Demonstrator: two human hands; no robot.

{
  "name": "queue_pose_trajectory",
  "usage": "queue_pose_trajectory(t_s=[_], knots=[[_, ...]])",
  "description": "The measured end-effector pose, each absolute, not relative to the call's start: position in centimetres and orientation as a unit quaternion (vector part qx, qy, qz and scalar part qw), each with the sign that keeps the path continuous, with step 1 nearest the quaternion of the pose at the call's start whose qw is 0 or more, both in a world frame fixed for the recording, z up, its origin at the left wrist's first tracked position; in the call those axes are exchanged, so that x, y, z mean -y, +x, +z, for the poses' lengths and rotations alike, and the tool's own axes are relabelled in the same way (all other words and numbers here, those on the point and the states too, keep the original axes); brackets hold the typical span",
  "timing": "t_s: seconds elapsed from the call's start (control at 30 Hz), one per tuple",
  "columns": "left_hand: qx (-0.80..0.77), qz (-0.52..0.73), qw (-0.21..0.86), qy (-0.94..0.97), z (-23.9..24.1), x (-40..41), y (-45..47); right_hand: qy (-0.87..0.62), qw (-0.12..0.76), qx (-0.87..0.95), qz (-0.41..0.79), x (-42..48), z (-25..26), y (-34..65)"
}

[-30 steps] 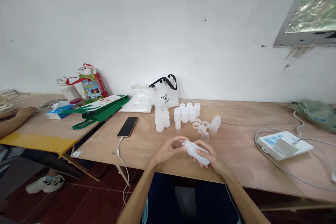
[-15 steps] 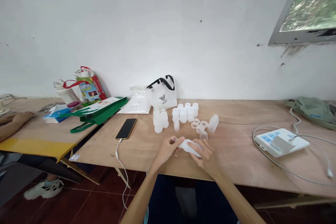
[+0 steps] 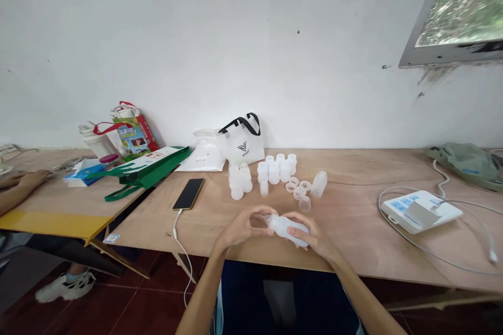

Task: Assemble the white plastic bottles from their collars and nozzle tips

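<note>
1. Wall (image 3: 176, 42), pale and marked in places, stands behind the full length of the workplace.
2. Wooden table (image 3: 365, 220) runs along the wall, its near edge in front of the person.
3. Green bag (image 3: 168, 163) lies flat at the table's left end; a white bag (image 3: 245, 149) with black handles stands against the wall, a white packet (image 3: 202, 159) beside it.
4. Power-socket box (image 3: 411, 201) lies well apart on the right, cables about it.
5. Right hand (image 3: 316, 235) is clamped round the body of the held bottle, thumb on the near face.
6. Left hand (image 3: 241, 226) is curled about the neck end, thumb and fingertips apart on either side of a clear tip; whether they press on it cannot be told.
7. Held bottle (image 3: 288, 229), white and translucent, is between the two hands, by the table's near edge. Its long axis lies mostly sideways, slightly aslant: neck to the left and a little away from the person, base to the right and nearer.
8. White bottles (image 3: 275, 171) stand in two groups beyond the hands.
9. Clear domed covers (image 3: 319, 185) lean in a stack to their right.
10. Clear rings (image 3: 293, 185) lie flat between bottles and covers.
11. Clear tip (image 3: 266, 219) points left, at the bottle's neck.
</note>
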State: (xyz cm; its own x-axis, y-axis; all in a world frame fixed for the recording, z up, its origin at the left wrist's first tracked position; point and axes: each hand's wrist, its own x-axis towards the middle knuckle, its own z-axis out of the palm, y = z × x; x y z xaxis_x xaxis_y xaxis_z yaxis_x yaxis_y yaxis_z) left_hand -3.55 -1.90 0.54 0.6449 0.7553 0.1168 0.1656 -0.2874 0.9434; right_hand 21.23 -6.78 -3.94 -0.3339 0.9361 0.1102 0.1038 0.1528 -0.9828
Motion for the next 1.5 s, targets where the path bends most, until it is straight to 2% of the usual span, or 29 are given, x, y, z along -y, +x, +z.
queue_pose_trajectory(t_s=[0.17,0.3,0.6,0.8,0.9,1.03,1.23,1.5], knots=[[-0.359,0.3,0.536,0.703,-0.2,1.7,-3.3,-0.444,0.441,0.704,0.336,6.6,-4.8,20.6],[-0.365,0.293,0.543,0.698,-0.5,1.5,-3.0,-0.461,0.438,0.714,0.293,6.6,-5.2,20.4],[-0.333,0.303,0.532,0.717,0.0,1.8,-3.1,-0.43,0.448,0.671,0.406,6.5,-4.3,20.8],[-0.331,0.297,0.539,0.716,-0.6,1.7,-2.9,-0.405,0.386,0.566,0.606,6.6,-3.4,21.1],[-0.335,0.302,0.527,0.72,-0.5,1.8,-2.7,-0.378,0.377,0.534,0.656,6.6,-3.5,21.2],[-0.337,0.308,0.49,0.742,0.0,2.2,-2.4,-0.37,0.416,0.54,0.631,6.5,-3.5,20.9],[-0.368,0.304,0.446,0.757,-0.2,2.5,-2.0,-0.409,0.418,0.572,0.575,6.3,-3.7,20.8],[-0.354,0.304,0.5,0.73,-0.6,1.8,-2.2,-0.43,0.421,0.616,0.509,6.3,-4.0,20.9]])
